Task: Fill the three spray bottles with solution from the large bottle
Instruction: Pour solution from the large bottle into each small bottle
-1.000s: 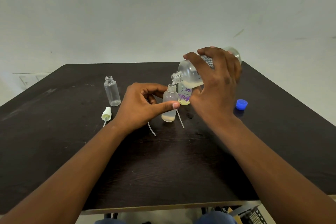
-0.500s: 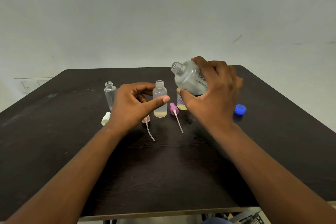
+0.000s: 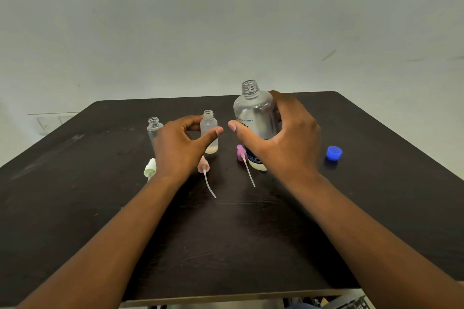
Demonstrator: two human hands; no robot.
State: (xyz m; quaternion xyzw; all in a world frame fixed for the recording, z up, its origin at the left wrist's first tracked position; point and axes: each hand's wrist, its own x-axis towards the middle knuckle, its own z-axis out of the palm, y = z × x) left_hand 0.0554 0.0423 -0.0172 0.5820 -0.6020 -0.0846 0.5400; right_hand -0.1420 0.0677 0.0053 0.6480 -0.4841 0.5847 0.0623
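The large clear bottle stands upright and uncapped on the dark table, with a little pale solution at its base. My right hand wraps round it, fingers behind and thumb across the front. My left hand pinches a small frosted spray bottle that holds a shallow layer of solution. An empty clear spray bottle stands to the left, partly behind my left hand. The third spray bottle is hidden behind the large bottle and my right hand.
Three spray heads with dip tubes lie on the table: a white-green one, a pink one and a purple one. A blue cap lies to the right. The table's front edge is near my body.
My right hand has tipped the large bottle back from pouring and stood it upright on the table. My left hand has moved the frosted bottle slightly left, away from the large bottle.
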